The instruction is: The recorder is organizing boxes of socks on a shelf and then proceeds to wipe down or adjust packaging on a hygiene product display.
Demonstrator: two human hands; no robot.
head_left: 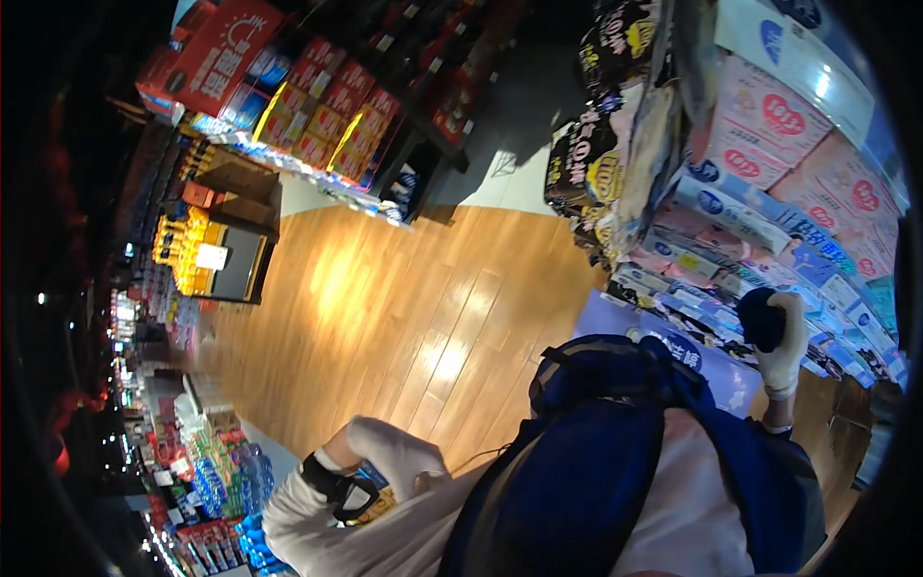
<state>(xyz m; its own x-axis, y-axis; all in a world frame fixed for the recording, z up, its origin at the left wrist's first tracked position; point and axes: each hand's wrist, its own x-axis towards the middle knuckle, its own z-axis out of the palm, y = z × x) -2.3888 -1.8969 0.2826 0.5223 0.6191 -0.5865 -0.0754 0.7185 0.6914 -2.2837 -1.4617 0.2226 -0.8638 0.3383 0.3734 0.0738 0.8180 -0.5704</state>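
Note:
At the right, my right hand (792, 338), in a white glove, is closed round a dark, rounded thing (762, 319) that looks soft; its kind is not clear. That hand is up close to the shelves of pink and blue packages (769, 125). Low and left of centre is my left hand (396, 454), also white-gloved, bent at the wrist with its fingers curled down. What these fingers hold, if anything, is hidden. A black band with a small device (354, 500) circles the left wrist, and a patch of yellow and blue shows beside it. A navy backpack (596, 481) covers my front.
Wooden flooring (385, 308) stretches ahead. Stacked red and yellow boxes (327, 115) stand at the far left, near a display of yellow bottles (192, 250). Black bags (596, 159) hang at the right shelf's end. Wrapped bottle packs (226, 471) stand lower left.

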